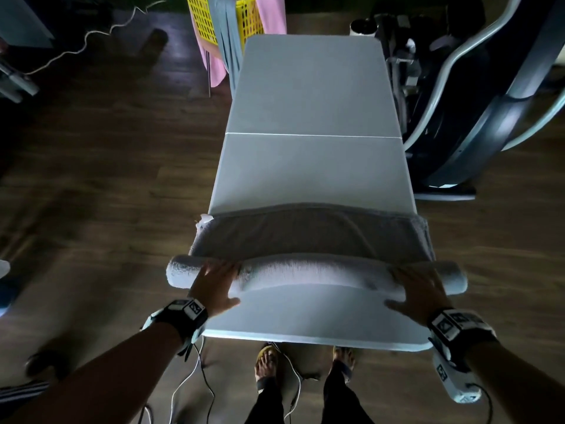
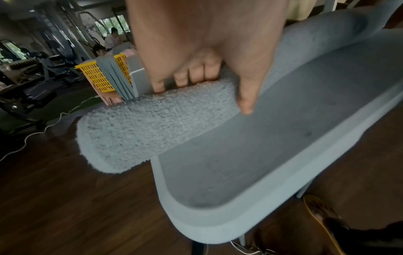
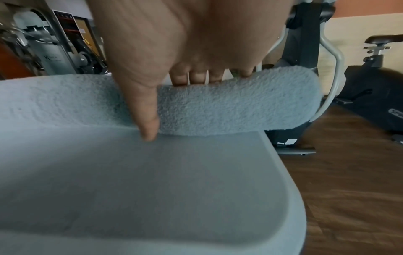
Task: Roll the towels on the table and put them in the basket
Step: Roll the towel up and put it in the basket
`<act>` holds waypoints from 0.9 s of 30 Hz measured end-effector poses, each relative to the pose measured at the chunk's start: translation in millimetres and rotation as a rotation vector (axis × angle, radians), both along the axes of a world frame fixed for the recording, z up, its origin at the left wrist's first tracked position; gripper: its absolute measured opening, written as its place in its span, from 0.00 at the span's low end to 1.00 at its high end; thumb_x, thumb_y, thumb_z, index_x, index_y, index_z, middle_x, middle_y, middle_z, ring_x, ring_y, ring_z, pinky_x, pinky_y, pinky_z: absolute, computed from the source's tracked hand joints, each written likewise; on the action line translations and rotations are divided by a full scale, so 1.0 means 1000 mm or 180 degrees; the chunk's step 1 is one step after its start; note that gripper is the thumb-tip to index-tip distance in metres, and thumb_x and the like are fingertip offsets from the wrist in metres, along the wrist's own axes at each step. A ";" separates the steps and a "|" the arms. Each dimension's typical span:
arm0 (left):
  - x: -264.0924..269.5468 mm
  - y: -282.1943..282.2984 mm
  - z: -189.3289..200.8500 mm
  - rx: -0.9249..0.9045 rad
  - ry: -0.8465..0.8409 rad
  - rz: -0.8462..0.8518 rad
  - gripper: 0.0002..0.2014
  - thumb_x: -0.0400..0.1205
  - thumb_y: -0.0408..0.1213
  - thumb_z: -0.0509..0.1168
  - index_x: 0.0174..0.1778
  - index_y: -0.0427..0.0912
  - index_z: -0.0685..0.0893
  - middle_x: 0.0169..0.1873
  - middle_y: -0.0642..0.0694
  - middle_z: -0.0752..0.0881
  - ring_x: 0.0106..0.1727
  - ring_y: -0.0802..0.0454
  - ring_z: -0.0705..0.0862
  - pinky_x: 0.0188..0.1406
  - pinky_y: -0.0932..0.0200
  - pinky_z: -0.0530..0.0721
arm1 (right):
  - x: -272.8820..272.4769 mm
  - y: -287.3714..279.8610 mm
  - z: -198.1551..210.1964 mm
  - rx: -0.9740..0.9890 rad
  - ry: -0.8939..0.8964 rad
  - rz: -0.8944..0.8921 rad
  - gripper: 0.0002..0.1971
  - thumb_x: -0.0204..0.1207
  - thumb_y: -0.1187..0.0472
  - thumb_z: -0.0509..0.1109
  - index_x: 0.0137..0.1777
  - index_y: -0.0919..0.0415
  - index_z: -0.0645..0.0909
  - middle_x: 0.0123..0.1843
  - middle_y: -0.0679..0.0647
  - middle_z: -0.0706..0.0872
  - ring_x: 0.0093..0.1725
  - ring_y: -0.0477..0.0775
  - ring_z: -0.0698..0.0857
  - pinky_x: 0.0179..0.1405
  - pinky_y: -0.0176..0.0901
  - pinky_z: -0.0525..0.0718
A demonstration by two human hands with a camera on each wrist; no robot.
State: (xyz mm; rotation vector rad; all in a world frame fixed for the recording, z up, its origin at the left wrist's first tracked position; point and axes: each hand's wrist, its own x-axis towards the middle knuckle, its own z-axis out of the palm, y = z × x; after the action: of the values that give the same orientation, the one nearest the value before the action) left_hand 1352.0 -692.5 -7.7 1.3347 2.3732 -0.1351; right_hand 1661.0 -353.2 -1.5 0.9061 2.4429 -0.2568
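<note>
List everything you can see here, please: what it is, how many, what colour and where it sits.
Half-rolled terry towel: one, grey, across the near end of the table, both roll ends overhanging the sides.
Folding plastic table: one, light grey, centre.
Plastic lattice basket: one, yellow, beyond the table's far left corner.
Draped towels: at least three, two pink and one grey, hanging over the basket.
Exercise machines: several, dark grey, right of the table.
Cable: one, white, on the wooden floor, far left.
Left hand: flat on the roll's left part.
Right hand: flat on the roll's right part.
Sandalled feet: two, under the near edge.
</note>
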 end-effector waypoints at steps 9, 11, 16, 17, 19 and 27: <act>-0.012 0.012 0.012 0.0405 0.0263 -0.0042 0.25 0.79 0.53 0.49 0.45 0.41 0.87 0.44 0.42 0.89 0.45 0.41 0.88 0.49 0.43 0.83 | -0.013 0.012 0.012 0.0360 0.0146 0.0264 0.30 0.76 0.38 0.59 0.78 0.37 0.61 0.82 0.42 0.62 0.82 0.56 0.56 0.79 0.64 0.51; -0.012 0.009 0.008 0.0557 0.0042 0.0062 0.22 0.83 0.54 0.52 0.55 0.42 0.84 0.53 0.44 0.88 0.53 0.43 0.85 0.54 0.45 0.83 | -0.013 0.016 0.005 0.0443 0.0393 0.0220 0.33 0.76 0.35 0.54 0.80 0.40 0.59 0.83 0.44 0.62 0.82 0.55 0.56 0.79 0.64 0.50; 0.011 -0.010 0.006 0.0412 -0.0020 -0.0125 0.08 0.69 0.44 0.68 0.38 0.44 0.85 0.35 0.47 0.88 0.40 0.44 0.88 0.42 0.52 0.84 | 0.006 0.001 0.002 0.0354 0.0039 0.0500 0.27 0.70 0.41 0.65 0.71 0.39 0.72 0.68 0.44 0.81 0.70 0.49 0.76 0.71 0.54 0.68; 0.011 -0.010 0.008 0.0428 0.0009 -0.0161 0.08 0.68 0.45 0.65 0.31 0.44 0.84 0.30 0.47 0.87 0.35 0.45 0.87 0.37 0.54 0.84 | 0.003 0.003 0.006 0.0421 0.0119 0.0550 0.23 0.70 0.45 0.65 0.67 0.40 0.77 0.64 0.45 0.84 0.65 0.50 0.80 0.67 0.51 0.73; 0.003 0.000 0.012 0.0550 0.0128 -0.0163 0.13 0.68 0.49 0.61 0.25 0.44 0.81 0.25 0.47 0.85 0.30 0.45 0.86 0.33 0.56 0.84 | -0.010 0.011 0.012 0.0489 0.0277 0.0461 0.21 0.70 0.44 0.62 0.63 0.43 0.82 0.62 0.50 0.86 0.64 0.55 0.81 0.67 0.53 0.75; -0.010 0.008 0.004 0.0252 -0.0004 -0.0138 0.19 0.67 0.47 0.74 0.50 0.43 0.83 0.47 0.45 0.88 0.53 0.41 0.86 0.55 0.44 0.83 | -0.011 0.017 -0.006 0.0184 0.0308 0.0382 0.35 0.67 0.34 0.64 0.75 0.45 0.71 0.73 0.49 0.78 0.74 0.57 0.72 0.74 0.61 0.61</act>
State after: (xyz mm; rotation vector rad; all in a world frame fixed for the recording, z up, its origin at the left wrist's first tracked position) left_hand 1342.5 -684.8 -3.7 1.4225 2.3720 -0.0535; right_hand 1649.8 -336.2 -8.0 0.7841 2.5953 -0.1918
